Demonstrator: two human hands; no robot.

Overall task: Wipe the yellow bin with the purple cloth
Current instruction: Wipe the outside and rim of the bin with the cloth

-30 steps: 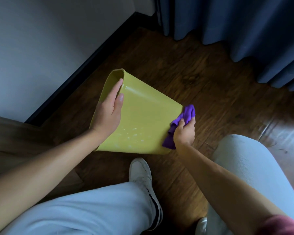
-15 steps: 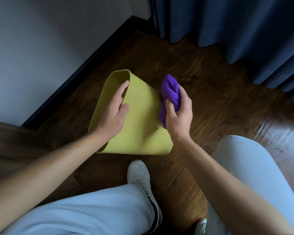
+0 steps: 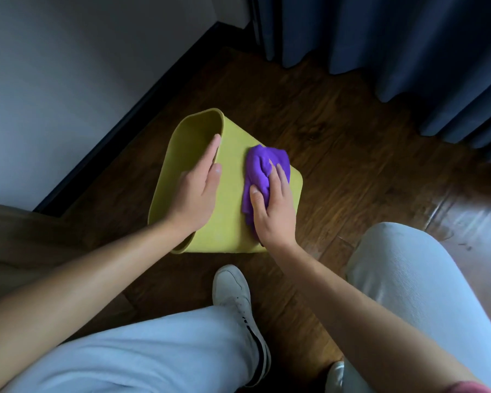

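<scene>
- I see the yellow bin (image 3: pixel 227 205) lying tipped on its side on the wooden floor (image 3: pixel 352 154), its open mouth turned to the left toward the wall (image 3: pixel 68 80) and its broad side facing up at me; its base end points to the right
- The purple cloth (image 3: pixel 262 168) sits bunched on that upward side, toward the base end; part of it shows beyond my fingertips and part trails down under my palm
- My right hand (image 3: pixel 272 211) lies flat on the cloth with fingers spread and only slightly curled, pressing it against the bin rather than pinching it; thumb rests on the cloth's left edge
- My left hand (image 3: pixel 196 194) clasps the bin at its rim; the fingers reach inside the mouth and the thumb lies on the outer face, so the wall is held between them
- The two hands are near each other, apart, with a strip of bare yellow between them
- Just below the bin I see a white shoe (image 3: pixel 236 296) on the floor; my knees in light trousers (image 3: pixel 153 361) frame the lower view
- Dark blue curtains (image 3: pixel 408 52) hang at the top right; a dark skirting board (image 3: pixel 142 114) runs along the wall to the left of the bin
</scene>
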